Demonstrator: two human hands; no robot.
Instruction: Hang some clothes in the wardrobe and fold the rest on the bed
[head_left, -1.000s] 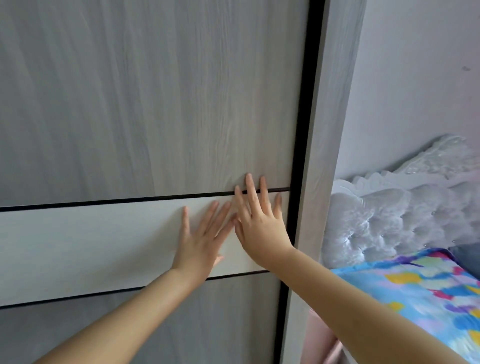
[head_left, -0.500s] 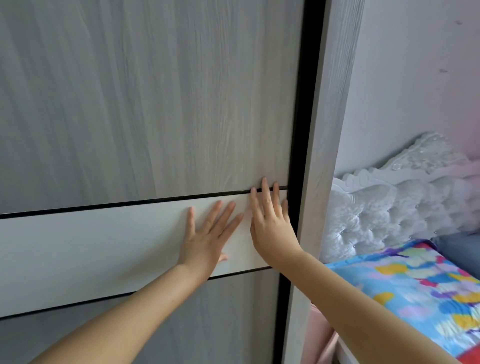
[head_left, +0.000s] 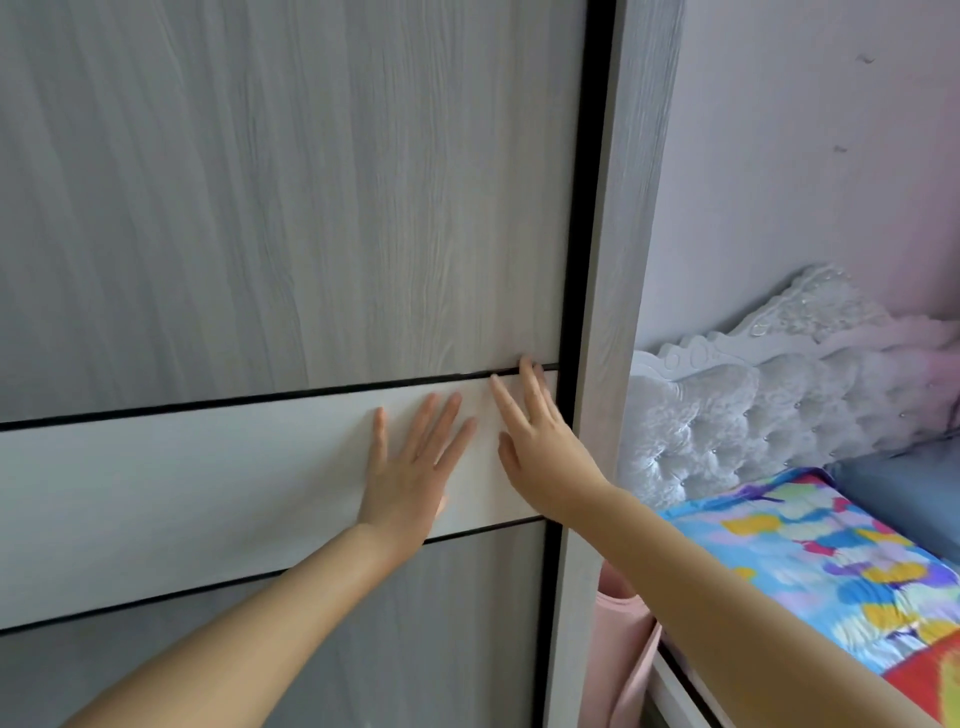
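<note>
- Both hands flat on the sliding wardrobe door (head_left: 291, 208). Left hand (head_left: 410, 467) lies on the pale band (head_left: 182, 493) across the door, fingers straight and spread, holding nothing.
- Right hand (head_left: 540, 452) just beside it, at the door's right edge, next to the wardrobe frame (head_left: 613, 312). Fingers straight and close together, tips at the dark groove above the band, holding nothing.
- Likely reason for flat palms: no handle in view, so friction is what slides the panel. Direction of the push can't be told.
- Task things: wardrobe door looks shut against the frame, inside hidden. Bed (head_left: 810, 561) is right of the frame, with a colourful cover.
- Clothes: none clearly in view. Pink fabric (head_left: 623, 639) sits between frame and bed, can't tell what it is.
- Count: two hands, one door panel, one bed, one tufted headboard (head_left: 753, 410).
</note>
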